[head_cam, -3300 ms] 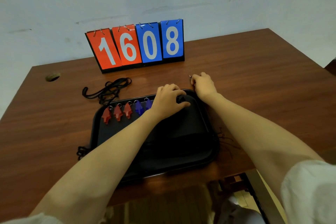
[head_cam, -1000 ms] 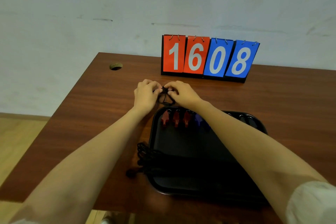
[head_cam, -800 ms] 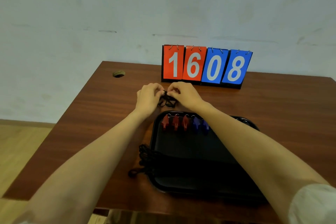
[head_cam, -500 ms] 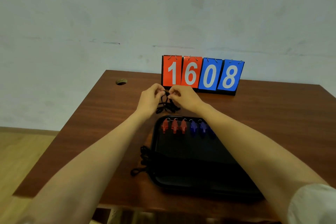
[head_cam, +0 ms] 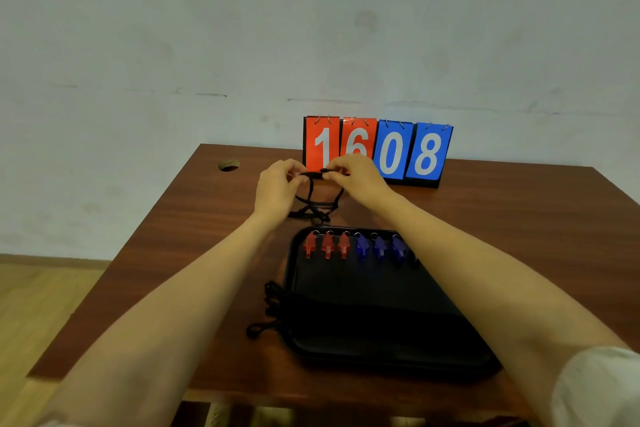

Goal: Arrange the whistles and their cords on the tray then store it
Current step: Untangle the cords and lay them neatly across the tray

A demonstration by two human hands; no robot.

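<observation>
Six whistles [head_cam: 353, 246] line the black tray's [head_cam: 363, 291] 12 o'clock edge. Both hands, left hand [head_cam: 277, 189] and right hand [head_cam: 356, 177], pinch a black cord [head_cam: 313, 204]; storing remains.

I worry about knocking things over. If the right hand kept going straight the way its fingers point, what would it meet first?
Its fingers point left, so the right hand would meet the left hand first, just across the cord both pinch.

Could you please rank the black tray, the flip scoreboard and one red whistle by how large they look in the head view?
1. Black tray, though nearer the camera.
2. Flip scoreboard.
3. Red whistle.
</observation>
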